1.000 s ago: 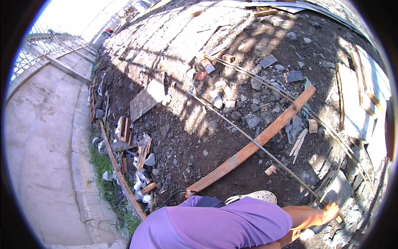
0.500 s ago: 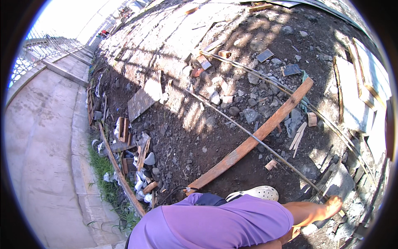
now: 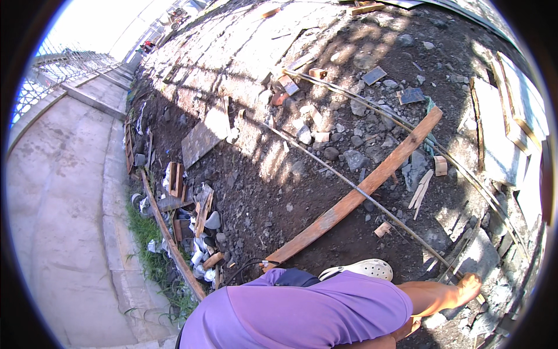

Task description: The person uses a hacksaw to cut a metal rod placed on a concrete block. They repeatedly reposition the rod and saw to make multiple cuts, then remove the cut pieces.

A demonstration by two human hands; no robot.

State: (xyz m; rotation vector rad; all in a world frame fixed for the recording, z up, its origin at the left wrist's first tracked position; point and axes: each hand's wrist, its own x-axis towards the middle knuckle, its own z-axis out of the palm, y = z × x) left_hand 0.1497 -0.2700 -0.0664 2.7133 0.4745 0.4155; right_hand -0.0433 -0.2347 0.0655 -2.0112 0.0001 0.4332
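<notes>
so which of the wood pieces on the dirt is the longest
The orange-brown plank lying diagonally across the dark soil, from beside the white clog up toward the right. The other wood scraps nearby are short offcuts.

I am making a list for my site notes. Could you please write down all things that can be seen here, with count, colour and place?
wooden plank: one, orange-brown, lying diagonally on the dark soil
thin rods: at least two, grey, crossing the plank
stones: many, grey, scattered upper centre
flat board: one, grey-brown, left of centre
wood scraps: several, brown, by the grass edge
pavement: one, pale grey, left
clog: one, white, bottom centre
right hand: bare, reaching to the ground at lower right
left hand: not in view
</notes>
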